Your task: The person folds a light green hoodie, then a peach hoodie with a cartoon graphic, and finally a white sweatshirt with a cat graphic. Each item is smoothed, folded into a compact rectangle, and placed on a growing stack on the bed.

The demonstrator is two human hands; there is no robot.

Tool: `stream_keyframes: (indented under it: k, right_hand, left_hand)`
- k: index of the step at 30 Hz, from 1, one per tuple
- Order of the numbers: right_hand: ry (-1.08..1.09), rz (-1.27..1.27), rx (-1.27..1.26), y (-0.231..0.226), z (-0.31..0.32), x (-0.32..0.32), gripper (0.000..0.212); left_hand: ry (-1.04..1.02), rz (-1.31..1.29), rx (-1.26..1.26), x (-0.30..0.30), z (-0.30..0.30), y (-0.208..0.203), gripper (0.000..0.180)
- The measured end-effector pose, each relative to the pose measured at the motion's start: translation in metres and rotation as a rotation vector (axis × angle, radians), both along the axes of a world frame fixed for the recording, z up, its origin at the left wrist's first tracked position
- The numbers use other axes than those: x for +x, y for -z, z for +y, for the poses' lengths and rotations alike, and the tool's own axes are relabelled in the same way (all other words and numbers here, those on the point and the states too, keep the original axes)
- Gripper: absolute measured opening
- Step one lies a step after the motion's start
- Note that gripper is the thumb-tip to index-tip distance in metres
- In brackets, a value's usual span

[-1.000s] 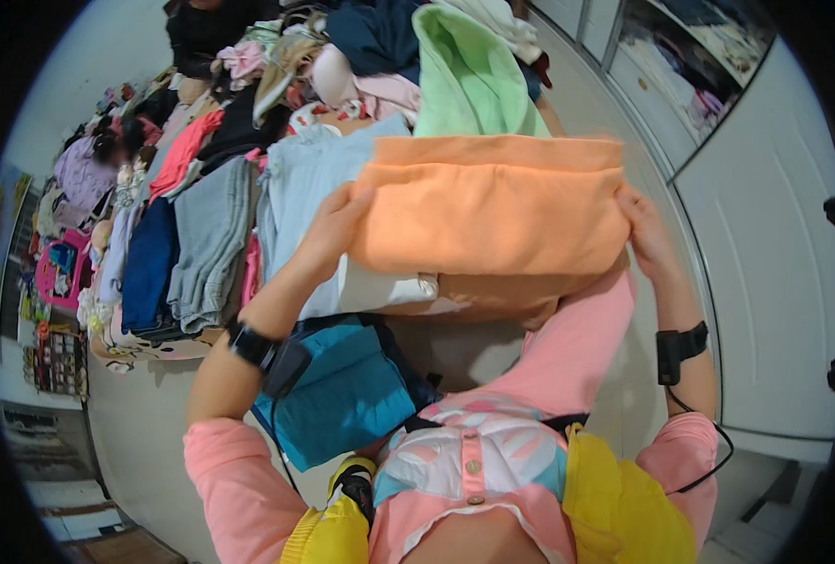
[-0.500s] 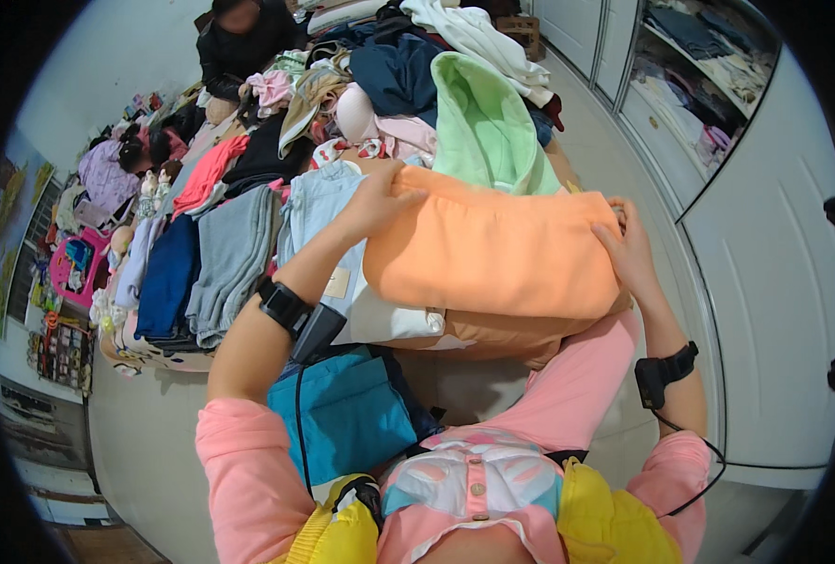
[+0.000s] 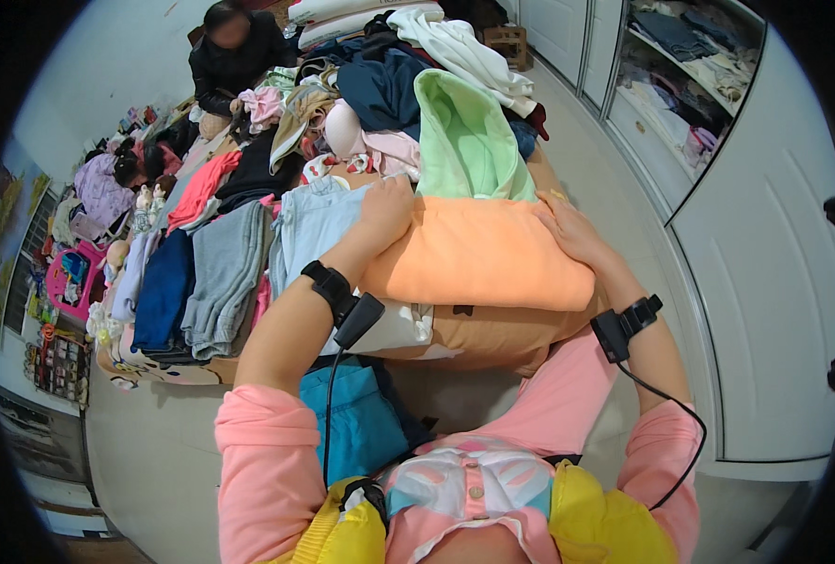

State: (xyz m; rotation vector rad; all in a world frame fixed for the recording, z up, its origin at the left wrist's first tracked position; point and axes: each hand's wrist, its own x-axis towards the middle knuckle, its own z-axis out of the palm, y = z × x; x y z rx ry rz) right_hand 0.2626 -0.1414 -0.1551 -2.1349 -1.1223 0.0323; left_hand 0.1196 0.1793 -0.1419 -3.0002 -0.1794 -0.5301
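Observation:
A hoodie lies in front of me on the bed, its pale green hood (image 3: 474,141) spread upward and its orange part (image 3: 483,254) folded into a wide block below. My left hand (image 3: 387,211) is closed over the upper left edge of the orange fabric. At the upper right corner, my right hand (image 3: 572,230) grips the same fabric, thumb in front and the other fingers partly hidden behind the edge. Light blue jeans (image 3: 314,221) lie folded beside my left hand. White cloth (image 3: 394,324) shows under the hoodie's lower left.
Folded grey trousers (image 3: 225,273) and dark blue trousers (image 3: 163,291) lie to the left. Behind is a heap of loose clothes (image 3: 380,85). Another person (image 3: 239,56) sits at the far left. A teal bag-like item (image 3: 347,414) is by my legs; a wardrobe (image 3: 746,254) stands at right.
The orange part has come down flat against the bed below the hood. My right hand has moved left and inward along its edge; my left hand has shifted slightly.

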Motion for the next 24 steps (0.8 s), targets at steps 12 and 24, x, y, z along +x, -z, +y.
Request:
stream_keyframes:
  k: [12,24]
  right_hand:
    - [0.097,0.308,0.264,0.024,0.001,0.0,0.06]
    - [-0.089,0.063,0.263,-0.096,-0.046,-0.033,0.036]
  left_hand:
    - [0.105,0.043,-0.292,-0.009,-0.009,-0.025,0.087]
    - [0.241,-0.241,-0.444,-0.07,-0.039,-0.135,0.045]
